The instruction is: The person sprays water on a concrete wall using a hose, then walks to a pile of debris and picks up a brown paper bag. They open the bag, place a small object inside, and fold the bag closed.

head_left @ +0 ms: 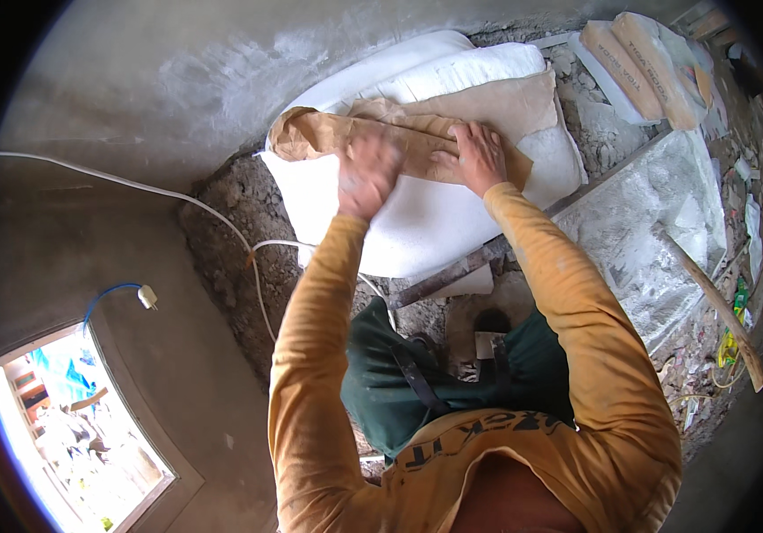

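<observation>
A piece of creased brown paper lies folded over on plump white sacks by the wall. Its left end is crumpled into a raised bunch. My left hand is on the paper's left half, its fingers smeared by motion, so its grip cannot be told. Further right, my right hand rests on the paper with thumb and fingers apart, pressing the folded layer. A flatter brown sheet spreads out behind it on the sacks.
A white cable runs from the wall across the rubble toward my legs. A white plug hangs near the bright window opening. Brown paper bags, a dusty sheet and a wooden handle lie at right. A dark bar lies before the sacks.
</observation>
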`<state>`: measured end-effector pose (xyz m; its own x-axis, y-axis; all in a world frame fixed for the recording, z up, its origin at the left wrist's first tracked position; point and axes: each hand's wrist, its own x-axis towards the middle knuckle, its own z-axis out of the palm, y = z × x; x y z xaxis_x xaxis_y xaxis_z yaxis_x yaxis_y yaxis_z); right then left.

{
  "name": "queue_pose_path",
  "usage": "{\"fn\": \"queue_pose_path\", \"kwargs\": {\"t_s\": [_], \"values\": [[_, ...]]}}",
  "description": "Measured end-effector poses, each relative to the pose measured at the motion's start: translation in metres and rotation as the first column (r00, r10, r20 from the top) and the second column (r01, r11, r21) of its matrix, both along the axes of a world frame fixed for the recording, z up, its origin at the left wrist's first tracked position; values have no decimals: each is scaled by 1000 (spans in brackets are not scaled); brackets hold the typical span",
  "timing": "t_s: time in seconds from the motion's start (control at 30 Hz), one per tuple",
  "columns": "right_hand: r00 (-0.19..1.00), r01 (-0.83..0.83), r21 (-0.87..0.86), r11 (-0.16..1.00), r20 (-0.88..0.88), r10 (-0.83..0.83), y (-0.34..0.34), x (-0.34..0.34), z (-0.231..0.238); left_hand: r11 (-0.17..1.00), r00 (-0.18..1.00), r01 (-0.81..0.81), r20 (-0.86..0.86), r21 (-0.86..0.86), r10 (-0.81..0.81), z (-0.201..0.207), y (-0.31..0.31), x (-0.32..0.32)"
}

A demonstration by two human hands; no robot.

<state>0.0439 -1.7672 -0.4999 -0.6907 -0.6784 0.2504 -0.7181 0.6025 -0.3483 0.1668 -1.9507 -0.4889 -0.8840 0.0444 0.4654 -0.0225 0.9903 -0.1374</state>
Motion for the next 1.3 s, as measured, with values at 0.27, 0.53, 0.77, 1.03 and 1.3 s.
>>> {"fn": "queue_pose_path", "kwargs": {"t_s": [0.27, 0.53, 0.77, 1.03, 1.3], "values": [[961, -241, 125, 963, -109, 254, 10, 25, 10, 936, 968, -50, 248, 349, -41, -7, 34, 1], [972, -208, 74, 975, 129, 198, 9, 19, 13, -570, 915, -33, 254, 821, 314, 8, 128, 12], [559, 236, -265, 935, 824, 92, 21, 57, 20, -678, 971, 140, 34, 722, 236, 7, 119, 22], [290, 346, -409, 844, 903, 318, 29, 64, 34, -724, 939, 260, 6, 639, 343, 52, 113, 24], [821, -176, -272, 946, 490, 294, 38, 106, 193, -565, 829, 314, 70, 763, 555, 174, 112, 45]]}}
